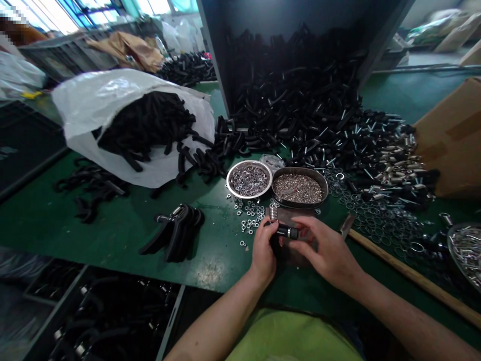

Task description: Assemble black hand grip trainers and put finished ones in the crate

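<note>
My left hand (263, 250) is closed around a small black cylindrical part (282, 230), its thumb pressed on top. The part lies nearly level and has a ridged knob at its right end. A silver coil spring (273, 214) stands upright beside the left thumb. My right hand (326, 246) is at the knob end, thumb and forefinger apart on either side of it; contact is hard to make out. Beneath both hands is a dark metal plate (296, 258). Finished-looking black handles (180, 233) lie stacked at the left.
A round bowl (228, 186) of small metal parts and an oval tin (326, 193) of tiny fittings stand ahead. Loose nuts (250, 224) are scattered near them. A hammer (406, 263) lies at the right, beside metal rings (376, 225). A white bag (93, 90) spills black parts; a cardboard box (451, 145) stands right.
</note>
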`<state>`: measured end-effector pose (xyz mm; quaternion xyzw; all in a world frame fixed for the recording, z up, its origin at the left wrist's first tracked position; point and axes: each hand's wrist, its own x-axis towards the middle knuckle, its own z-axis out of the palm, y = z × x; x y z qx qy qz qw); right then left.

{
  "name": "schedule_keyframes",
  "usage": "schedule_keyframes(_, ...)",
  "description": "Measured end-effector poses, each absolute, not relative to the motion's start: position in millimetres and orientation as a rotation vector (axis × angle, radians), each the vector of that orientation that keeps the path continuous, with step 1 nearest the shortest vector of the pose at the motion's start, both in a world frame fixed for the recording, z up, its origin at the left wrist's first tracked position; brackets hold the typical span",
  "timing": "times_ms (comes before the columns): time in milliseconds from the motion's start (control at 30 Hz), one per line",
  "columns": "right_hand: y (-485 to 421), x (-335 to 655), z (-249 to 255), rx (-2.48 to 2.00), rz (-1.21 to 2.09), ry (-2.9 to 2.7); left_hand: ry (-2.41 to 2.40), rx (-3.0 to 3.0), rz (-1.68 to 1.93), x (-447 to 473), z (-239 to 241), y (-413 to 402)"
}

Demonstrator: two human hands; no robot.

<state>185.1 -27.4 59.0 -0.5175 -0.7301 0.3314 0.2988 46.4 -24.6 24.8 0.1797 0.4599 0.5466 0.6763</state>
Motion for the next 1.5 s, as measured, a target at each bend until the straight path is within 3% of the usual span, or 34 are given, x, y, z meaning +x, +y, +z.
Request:
schedule_keyframes(100,-29.1,177.9,54.7,-1.315,1.111,-1.693,1.049,0.643,1.309,44.4,25.0,-25.2)
schedule_keyframes(200,-29.1,163.5,46.6,-1.301,1.529,-1.088,1.315,0.839,1.322,44.5,26.0,-28.3)
schedule_keyframes(300,-27.3,153.1,35.0,-1.254,1.702,-0.669,1.569,1.172,1.249,42.8,25.5,-29.1)
schedule_keyframes(400,-19.7,160.1,25.4,-1.326,1.866,-0.733,1.664,1.452,0.953,34.2,21.5,-23.5)
schedule_keyframes(467,-7.4,173.3,26.1,-1.412,1.974,-1.125,1.688,1.563,0.739,25.2,17.5,-18.5)
schedule_keyframes(533,12.8,184.8,34.6,-1.498,1.854,-1.707,1.695,1.692,0.578,16.2,14.2,-15.6)
schedule_keyframes(600,39.9,185.3,46.8,-1.529,1.404,-2.179,1.688,1.865,0.473,10.0,12.6,-15.8)
schedule_keyframes(700,84.9,156.5,56.4,-1.423,0.679,-2.408,1.630,2.144,0.403,8.8,12.9,-19.7)
schedule_keyframes(767,110.8,124.4,51.2,-1.335,0.480,-2.473,1.588,2.250,0.393,11.5,12.5,-22.6)
schedule_keyframes(1100,153.5,59.4,15.8,-1.257,0.442,-2.559,1.599,2.228,0.456,14.2,-2.4,-27.9)
schedule_keyframes(1367,109.6,127.4,48.8,-1.316,0.673,-2.312,1.613,2.232,0.473,16.5,-0.2,-21.6)
schedule_keyframes(1500,57.1,173.3,35.6,-1.248,0.806,-2.258,1.592,2.256,0.481,15.7,0.9,-19.6)
